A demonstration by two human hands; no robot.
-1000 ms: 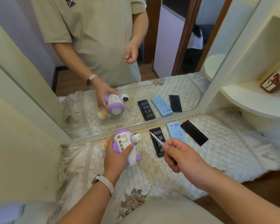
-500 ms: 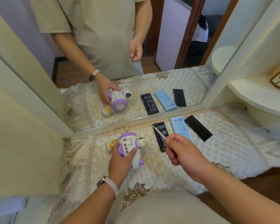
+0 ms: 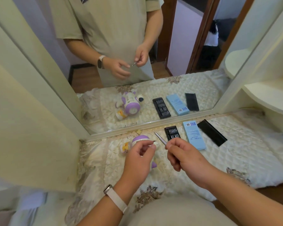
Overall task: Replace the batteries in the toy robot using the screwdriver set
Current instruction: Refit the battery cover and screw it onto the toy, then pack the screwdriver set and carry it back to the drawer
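The white and purple toy robot lies on the quilted cloth, mostly hidden under my left hand. That hand hovers just above it with fingers loosely curled and nothing in them. My right hand grips a slim silver screwdriver by the handle, its tip pointing up and left toward the mirror. The tip sits close to my left fingertips. The black bit tray of the screwdriver set lies open behind my right hand.
A light blue box and a black lid lie right of the bit tray. A large mirror stands along the back edge and reflects the scene. White shelves rise at the right, a cream panel at the left.
My left hand has let go of the toy robot and lifted above it, toward the screwdriver tip. The robot now lies on the cloth. My right hand still holds the screwdriver.
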